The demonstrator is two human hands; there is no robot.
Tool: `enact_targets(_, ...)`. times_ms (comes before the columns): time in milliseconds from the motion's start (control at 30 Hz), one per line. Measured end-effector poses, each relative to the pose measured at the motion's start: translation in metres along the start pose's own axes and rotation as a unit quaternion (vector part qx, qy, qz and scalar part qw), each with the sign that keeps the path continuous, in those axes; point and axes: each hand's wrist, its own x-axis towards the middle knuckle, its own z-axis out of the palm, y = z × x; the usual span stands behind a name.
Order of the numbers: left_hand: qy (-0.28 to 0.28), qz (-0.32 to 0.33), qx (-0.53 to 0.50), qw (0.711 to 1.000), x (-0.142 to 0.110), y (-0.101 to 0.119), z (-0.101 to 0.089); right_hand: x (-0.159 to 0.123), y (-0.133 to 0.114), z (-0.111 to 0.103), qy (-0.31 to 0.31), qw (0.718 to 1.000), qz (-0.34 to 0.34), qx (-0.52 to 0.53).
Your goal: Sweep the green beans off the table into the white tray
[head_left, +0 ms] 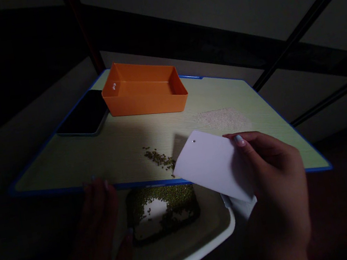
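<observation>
While right hand (276, 184) grips card (213, 159) between thumb and fingers, card slants across counter (129, 139) front edge, left corner just beside green grains (160, 158). Left hand (101, 225), in shadow near same edge, grip open, thumb apart from fingers; contact with basin too dark to tell. Basin (208, 249) below edge, more green grains inside. Farther back: orange box (148, 104), black tablet (84, 115) at its left, pale granules (224, 117) spread right.
</observation>
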Motion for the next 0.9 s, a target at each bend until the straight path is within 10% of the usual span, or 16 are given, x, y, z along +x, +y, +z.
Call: enact_targets(900,0.014,0.016,-0.005,1.0,0.001,-0.002,0.0,0.015,0.019,0.009,0.008,0.998,-0.053,0.016)
